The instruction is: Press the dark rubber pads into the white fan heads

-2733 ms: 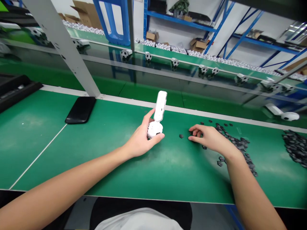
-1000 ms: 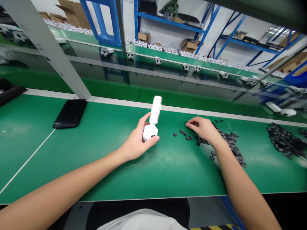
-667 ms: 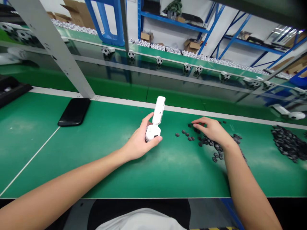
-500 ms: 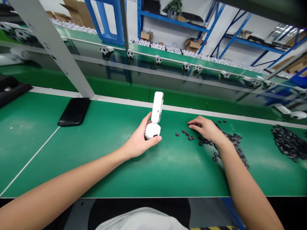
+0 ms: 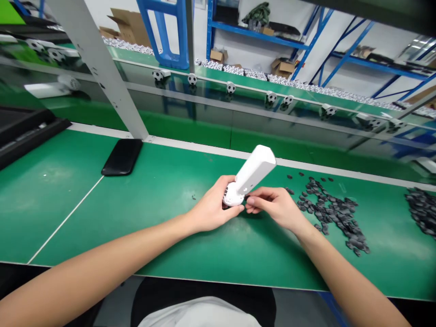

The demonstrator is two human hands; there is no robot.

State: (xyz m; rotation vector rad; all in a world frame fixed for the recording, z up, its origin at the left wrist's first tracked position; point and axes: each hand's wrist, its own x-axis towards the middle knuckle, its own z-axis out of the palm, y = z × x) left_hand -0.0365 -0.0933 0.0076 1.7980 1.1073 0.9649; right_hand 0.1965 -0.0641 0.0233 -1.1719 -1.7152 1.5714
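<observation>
My left hand (image 5: pixel 214 206) is wrapped round the rounded end of a white plastic device (image 5: pixel 256 169), whose long flat arm slants up and to the right. Close against that rounded end, my right hand (image 5: pixel 272 204) pinches a small black piece (image 5: pixel 247 197), mostly covered by the fingers. Whether the piece touches the device I cannot tell. Just right of my right hand, many small flat black pieces (image 5: pixel 335 211) lie scattered on the green work surface (image 5: pixel 170 181).
A black phone-like slab (image 5: pixel 121 156) lies left, beside a slanting metal post (image 5: pixel 109 77). Behind the table edge runs a green conveyor (image 5: pixel 190 125); white devices with soccer-ball ends (image 5: pixel 230 87) sit on the ledge beyond. Another black heap (image 5: pixel 422 211) is far right.
My right hand has moved left from the scattered black pieces to the device, a black piece now in its fingers. The device's arm has tilted rightward. The camera view has shifted somewhat.
</observation>
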